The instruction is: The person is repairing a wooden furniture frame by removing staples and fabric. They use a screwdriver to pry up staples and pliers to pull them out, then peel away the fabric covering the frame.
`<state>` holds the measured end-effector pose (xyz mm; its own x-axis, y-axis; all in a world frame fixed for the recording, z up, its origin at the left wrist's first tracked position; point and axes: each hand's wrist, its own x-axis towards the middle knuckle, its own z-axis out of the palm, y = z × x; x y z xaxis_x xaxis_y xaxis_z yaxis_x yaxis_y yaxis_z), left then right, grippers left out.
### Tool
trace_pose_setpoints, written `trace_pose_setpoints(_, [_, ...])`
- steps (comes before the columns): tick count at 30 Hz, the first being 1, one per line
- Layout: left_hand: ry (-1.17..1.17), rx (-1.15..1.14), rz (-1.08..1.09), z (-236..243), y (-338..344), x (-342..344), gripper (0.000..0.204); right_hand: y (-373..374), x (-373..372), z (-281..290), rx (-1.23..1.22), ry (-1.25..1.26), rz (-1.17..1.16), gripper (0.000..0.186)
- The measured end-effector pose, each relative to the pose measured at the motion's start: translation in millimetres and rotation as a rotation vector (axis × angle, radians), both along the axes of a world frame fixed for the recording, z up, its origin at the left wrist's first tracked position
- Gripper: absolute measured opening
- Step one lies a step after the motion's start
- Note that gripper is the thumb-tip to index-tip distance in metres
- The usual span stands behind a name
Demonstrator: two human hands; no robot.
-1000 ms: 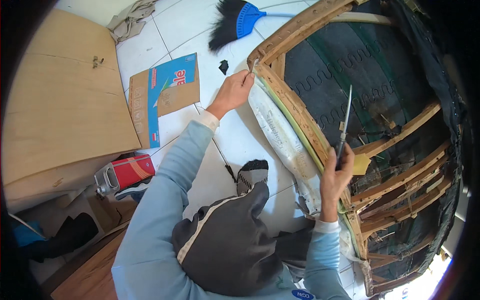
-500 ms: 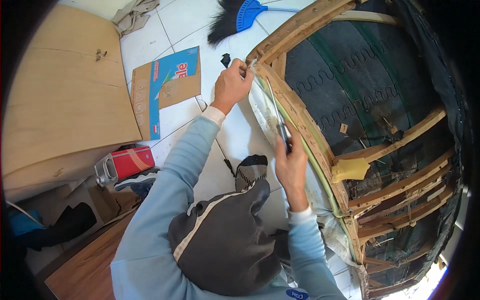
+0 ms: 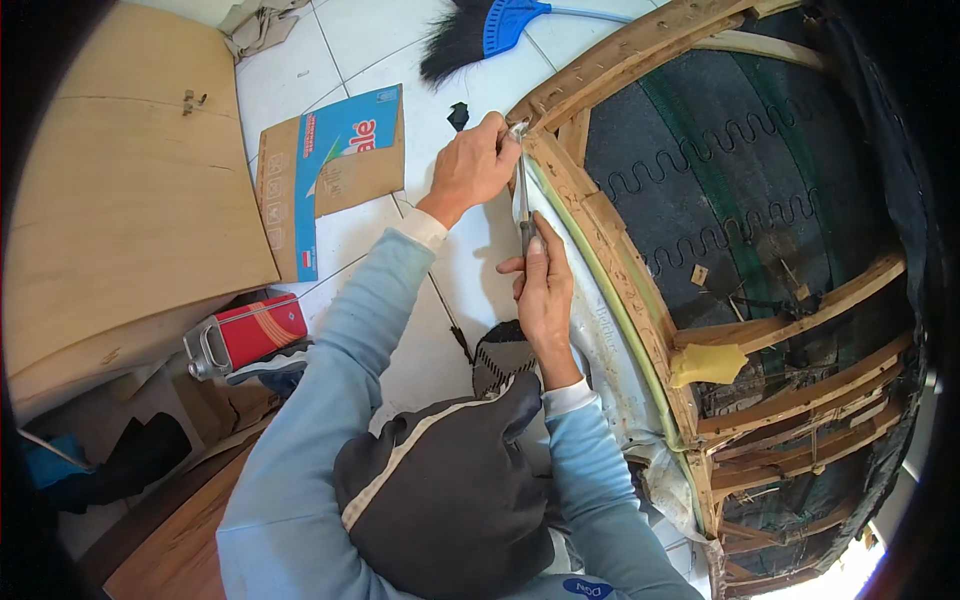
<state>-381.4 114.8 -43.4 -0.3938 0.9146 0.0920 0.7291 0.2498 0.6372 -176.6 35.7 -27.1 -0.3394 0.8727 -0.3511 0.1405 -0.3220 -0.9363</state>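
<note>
At the near upper corner of a wooden sofa frame (image 3: 640, 270), my left hand (image 3: 472, 168) is closed in a pinch on the end of the white fabric (image 3: 518, 131). My right hand (image 3: 545, 290) grips a screwdriver (image 3: 524, 205) by its handle, with some fingers stretched loosely. Its metal shaft points up to the corner beside my left fingertips; the tip itself is hard to make out there. Along the frame's near rail runs a pale green edging strip (image 3: 600, 265), with white cover fabric (image 3: 590, 310) hanging below it.
Inside the frame are wavy springs (image 3: 690, 150), dark webbing and a yellow foam scrap (image 3: 708, 365). A blue broom (image 3: 505, 28) and a cardboard piece (image 3: 350, 185) lie on white tiles. To the left are a wooden cabinet (image 3: 130, 180) and a red can (image 3: 262, 328).
My right hand has moved left and up, bringing the screwdriver from over the rail to the corner by my left fingers. The left hand keeps its pinch; the view has shifted slightly.
</note>
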Motion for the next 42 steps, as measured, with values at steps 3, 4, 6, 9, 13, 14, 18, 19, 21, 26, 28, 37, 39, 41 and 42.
trace_pose_setpoints(3, [-0.037, -0.020, -0.068, 6.9, -2.7, -8.3, 0.025, -6.5, 1.6, 11.2, -0.133, 0.071, -0.070, 0.046])
trace_pose_setpoints(4, [-0.049, -0.037, -0.066, 8.3, -1.2, -8.2, 0.025, -9.2, 0.5, 11.8, -0.140, 0.083, -0.091, 0.046])
trace_pose_setpoints(6, [-0.064, -0.070, -0.056, 11.7, 0.8, -9.8, 0.026, -13.3, -3.1, 13.5, -0.150, 0.114, -0.125, 0.045])
trace_pose_setpoints(9, [-0.026, 0.000, -0.030, 2.6, 3.7, -7.4, 0.025, -13.9, -5.9, 11.5, -0.153, 0.125, -0.145, 0.045])
trace_pose_setpoints(13, [-0.014, -0.001, -0.031, -2.7, 3.2, -10.2, 0.025, -17.6, -3.1, 11.0, -0.117, 0.072, -0.135, 0.044])
trace_pose_setpoints(14, [-0.026, -0.006, -0.031, -2.5, 3.5, -9.6, 0.025, -17.4, -4.2, 6.3, -0.083, 0.049, -0.133, 0.044])
trace_pose_setpoints(18, [-0.074, 0.016, -0.061, -4.0, 2.2, -8.1, 0.025, -8.5, -13.2, -16.2, 0.167, -0.086, -0.111, 0.044])
trace_pose_setpoints(19, [-0.070, 0.024, -0.069, -5.0, 1.5, -8.0, 0.025, -9.3, -13.2, -18.7, 0.057, 0.014, -0.129, 0.044])
trace_pose_setpoints(21, [-0.063, 0.037, -0.079, -6.1, -1.6, -6.2, 0.025, -9.1, -14.8, -17.5, -0.167, 0.211, -0.158, 0.044])
trace_pose_setpoints(26, [-0.073, 0.020, -0.112, -4.8, 2.7, -6.7, 0.026, 1.4, -7.3, -39.0, -0.167, 0.383, -0.206, 0.042])
trace_pose_setpoints(28, [-0.081, 0.034, -0.110, -6.1, -1.9, -6.2, 0.025, 0.5, -11.5, -69.6, 0.449, -0.081, -0.149, 0.042])
trace_pose_setpoints(37, [-0.127, 0.074, -0.062, 0.4, 5.3, -5.3, 0.027, 5.3, -23.1, -78.4, 0.636, -0.292, -0.173, 0.037])
trace_pose_setpoints(39, [-0.085, -0.025, -0.073, -5.7, -0.7, -4.8, 0.029, -3.2, -25.5, -19.9, 0.240, -0.236, -0.132, 0.034])
trace_pose_setpoints(41, [-0.133, 0.058, -0.061, -9.8, -1.9, 0.2, 0.031, -7.3, -34.9, -8.2, 0.113, -0.128, -0.176, 0.034])
trace_pose_setpoints(42, [-0.154, 0.097, -0.051, -12.8, -3.5, -0.2, 0.032, -6.5, -37.7, -5.7, 0.048, -0.070, -0.192, 0.033])
